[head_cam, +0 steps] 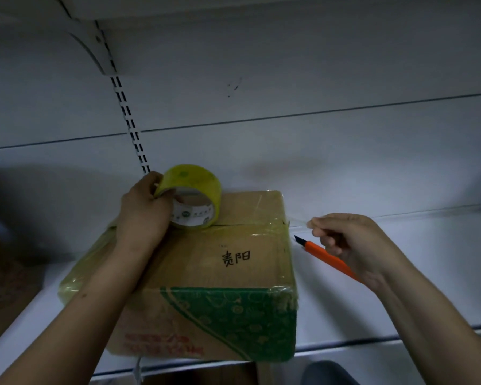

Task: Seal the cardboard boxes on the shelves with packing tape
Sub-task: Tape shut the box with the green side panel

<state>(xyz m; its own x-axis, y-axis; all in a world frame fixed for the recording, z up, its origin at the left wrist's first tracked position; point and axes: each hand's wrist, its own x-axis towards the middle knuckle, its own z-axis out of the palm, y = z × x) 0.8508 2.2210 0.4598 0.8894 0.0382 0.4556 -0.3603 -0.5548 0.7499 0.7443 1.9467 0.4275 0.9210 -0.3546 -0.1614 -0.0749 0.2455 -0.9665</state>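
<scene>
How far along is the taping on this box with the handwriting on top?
Done: yellowish tape already covers the brown cardboard box's top seam and edges. In hand: the left hand grips the yellow packing tape roll on the box; the right hand pinches a clear tape strip stretched off the right edge, with an orange utility knife in its palm. Left: cutting and pressing that strip down. No other boxes show clearly.

tape roll [195, 195] atop box [206, 273] on shelf [400, 287], knife [328, 257] rightward
</scene>
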